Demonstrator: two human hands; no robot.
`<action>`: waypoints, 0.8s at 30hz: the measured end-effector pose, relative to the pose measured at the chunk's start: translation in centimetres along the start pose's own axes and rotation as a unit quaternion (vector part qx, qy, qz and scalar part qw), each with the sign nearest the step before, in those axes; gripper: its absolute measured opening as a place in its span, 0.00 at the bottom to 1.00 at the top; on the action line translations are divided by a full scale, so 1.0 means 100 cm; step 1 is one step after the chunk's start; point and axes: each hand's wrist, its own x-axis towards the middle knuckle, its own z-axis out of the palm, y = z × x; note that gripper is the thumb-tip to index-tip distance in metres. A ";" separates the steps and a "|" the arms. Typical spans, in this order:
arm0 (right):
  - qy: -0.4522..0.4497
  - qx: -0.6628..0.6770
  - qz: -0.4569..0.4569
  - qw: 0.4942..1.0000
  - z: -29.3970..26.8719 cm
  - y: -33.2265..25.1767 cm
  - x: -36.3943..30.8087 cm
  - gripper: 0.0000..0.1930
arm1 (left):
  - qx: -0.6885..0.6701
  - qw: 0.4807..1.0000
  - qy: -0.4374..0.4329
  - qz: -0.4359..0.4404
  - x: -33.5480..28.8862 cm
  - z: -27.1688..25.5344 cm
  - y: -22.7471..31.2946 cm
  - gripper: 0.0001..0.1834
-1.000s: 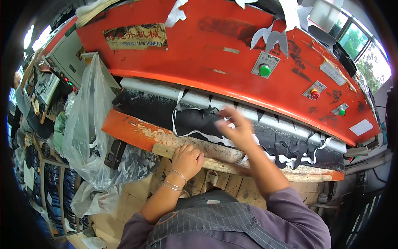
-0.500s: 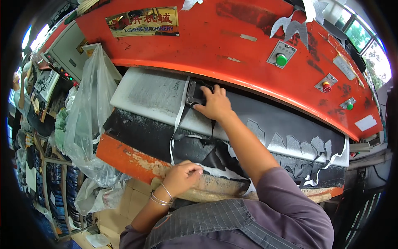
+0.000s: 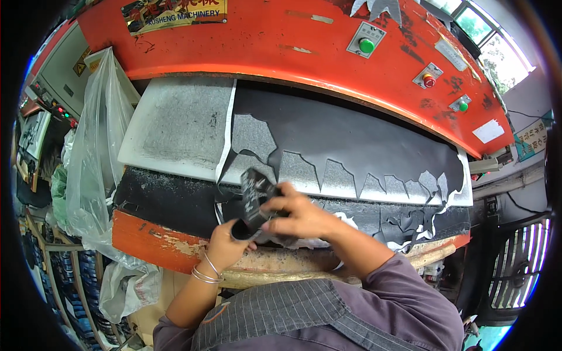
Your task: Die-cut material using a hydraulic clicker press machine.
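Note:
My right hand (image 3: 298, 213) is closed on a black metal cutting die (image 3: 255, 190), which is tilted and raised off the cutting board, in front of my body. My left hand (image 3: 227, 245) is closed at the die's lower end, its thumb and fingers around a dark curved leather piece (image 3: 241, 230). Whether this piece is still touching the die, I cannot tell. Behind the hands lies a black leather sheet (image 3: 345, 134) with a jagged, cut-out near edge, on a white cutting board (image 3: 175, 126).
An orange press beam (image 3: 263, 52) with green and red buttons runs along the back. Leather scraps (image 3: 404, 219) hang over the board's front edge. A worn orange ledge (image 3: 158, 234) lies nearest me. Clear plastic bags (image 3: 93, 158) hang at left.
My right hand has lifted the die off the leather and brought it toward me, leaving a cut-out gap. My left hand has met it and closed on the dark piece. The view has shifted.

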 end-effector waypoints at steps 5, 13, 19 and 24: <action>0.170 -0.262 0.044 0.949 -0.081 0.042 0.046 0.23 | 0.358 0.932 -0.050 0.041 -0.006 -0.026 0.035 0.37; 0.293 -0.261 -0.020 0.920 -0.092 0.075 0.064 0.37 | 0.316 0.922 0.071 0.212 0.119 0.017 0.054 0.43; 0.325 -0.341 0.023 0.882 -0.075 0.096 0.027 0.45 | 0.431 0.845 0.150 0.280 0.169 0.055 0.015 0.41; 0.330 -0.354 -0.014 0.875 -0.081 0.098 0.027 0.43 | 0.436 0.841 0.125 0.294 0.169 0.051 0.017 0.40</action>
